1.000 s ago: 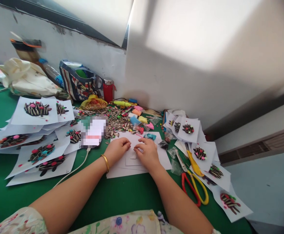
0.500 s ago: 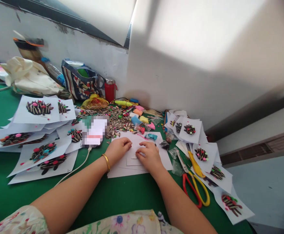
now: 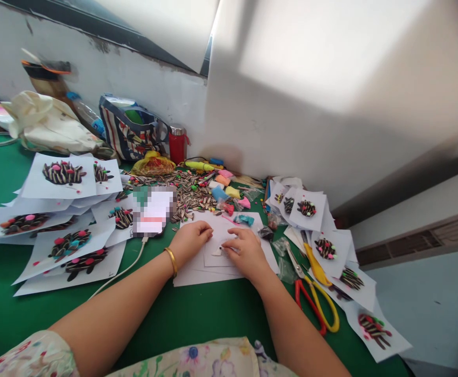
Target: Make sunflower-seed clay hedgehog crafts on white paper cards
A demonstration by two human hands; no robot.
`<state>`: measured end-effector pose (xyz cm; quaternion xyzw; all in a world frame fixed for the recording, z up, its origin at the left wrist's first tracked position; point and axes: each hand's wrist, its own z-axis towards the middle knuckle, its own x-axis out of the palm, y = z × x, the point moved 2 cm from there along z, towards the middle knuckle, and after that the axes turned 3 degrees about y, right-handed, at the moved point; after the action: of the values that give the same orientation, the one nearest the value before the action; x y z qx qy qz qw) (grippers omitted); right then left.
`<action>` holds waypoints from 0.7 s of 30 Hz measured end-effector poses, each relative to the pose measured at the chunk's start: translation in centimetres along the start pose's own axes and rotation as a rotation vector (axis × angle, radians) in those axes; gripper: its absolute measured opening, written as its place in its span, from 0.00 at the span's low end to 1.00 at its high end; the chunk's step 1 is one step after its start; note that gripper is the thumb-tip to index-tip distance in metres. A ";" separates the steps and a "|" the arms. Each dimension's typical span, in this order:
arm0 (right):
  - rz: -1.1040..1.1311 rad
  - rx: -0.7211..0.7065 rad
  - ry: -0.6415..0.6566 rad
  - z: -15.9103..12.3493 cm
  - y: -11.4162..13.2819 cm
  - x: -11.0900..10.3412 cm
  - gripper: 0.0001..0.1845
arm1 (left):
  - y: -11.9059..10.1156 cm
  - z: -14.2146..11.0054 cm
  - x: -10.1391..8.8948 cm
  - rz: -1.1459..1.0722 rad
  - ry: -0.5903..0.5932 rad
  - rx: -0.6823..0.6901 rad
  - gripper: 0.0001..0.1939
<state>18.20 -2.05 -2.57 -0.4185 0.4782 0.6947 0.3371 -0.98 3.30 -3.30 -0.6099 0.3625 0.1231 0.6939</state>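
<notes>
A small white piece with a dark tip (image 3: 216,252) lies on the top sheet of white paper (image 3: 229,222); its exact kind is too small to tell. Just right of this piece hovers my right hand (image 3: 246,254), its fingers bent but apart, with nothing visible in them. On the sheet's left side rests my left hand (image 3: 191,241), fingertips pressed together; whatever may be between them is hidden. Beyond the hands, a packet of blue-green clay (image 3: 244,220) sits on the paper, and a dark packet (image 3: 266,233) stands at its right edge.
Striped sunflower seeds (image 3: 191,191) and coloured clay lumps (image 3: 232,192) spread behind the paper. At left are a phone (image 3: 152,209) with a cable and stacked seed-picture sheets (image 3: 67,191). Scissors (image 3: 315,303), a yellow-handled cutter (image 3: 317,264) and more seed pictures (image 3: 326,251) lie right.
My right hand has drawn slightly right and its fingers have lifted off the small white piece, which now shows more fully. My left hand has stayed in place.
</notes>
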 end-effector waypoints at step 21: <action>0.139 -0.113 -0.279 -0.7 2.3 -2.1 0.15 | -2.7 -1.7 0.7 -0.947 0.221 -0.141 0.29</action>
<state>17.26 -3.57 0.03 -0.3020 0.4148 0.7935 0.3271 0.54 0.88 -1.69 -0.7627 0.1076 -0.2468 0.5880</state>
